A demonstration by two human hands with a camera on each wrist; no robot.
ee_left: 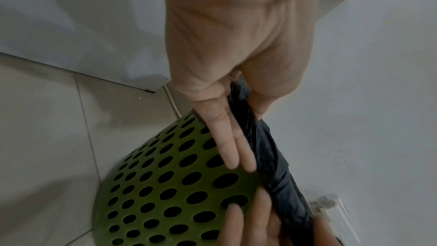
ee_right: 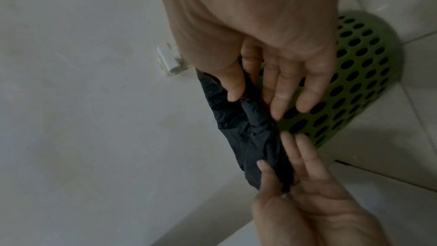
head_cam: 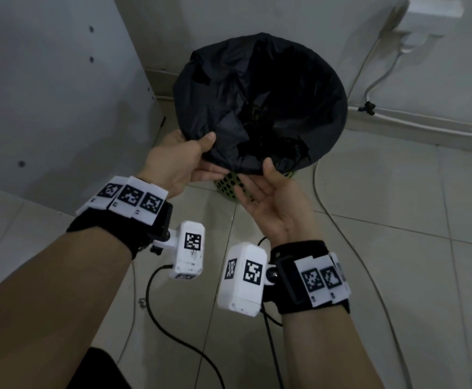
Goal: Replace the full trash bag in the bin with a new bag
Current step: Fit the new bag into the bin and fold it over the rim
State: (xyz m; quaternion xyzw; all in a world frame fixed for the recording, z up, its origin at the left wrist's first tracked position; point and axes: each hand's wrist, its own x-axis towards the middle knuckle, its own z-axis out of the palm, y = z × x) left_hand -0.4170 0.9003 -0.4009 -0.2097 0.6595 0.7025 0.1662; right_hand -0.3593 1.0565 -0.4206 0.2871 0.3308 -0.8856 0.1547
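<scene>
A black trash bag lines a green perforated bin on the tiled floor, its rim folded over the bin's edge. My left hand pinches the bag's near-left rim, thumb on top and fingers beneath. My right hand, palm up, pinches the near rim beside it. In the left wrist view the left hand has straight fingers against the bin and its thumb behind the bag. In the right wrist view the right hand presses its thumb on the bag beside the bin.
A white cabinet panel stands close on the left of the bin. A white wall socket with a cable is at the back right. Black and white cables trail over the floor tiles near me.
</scene>
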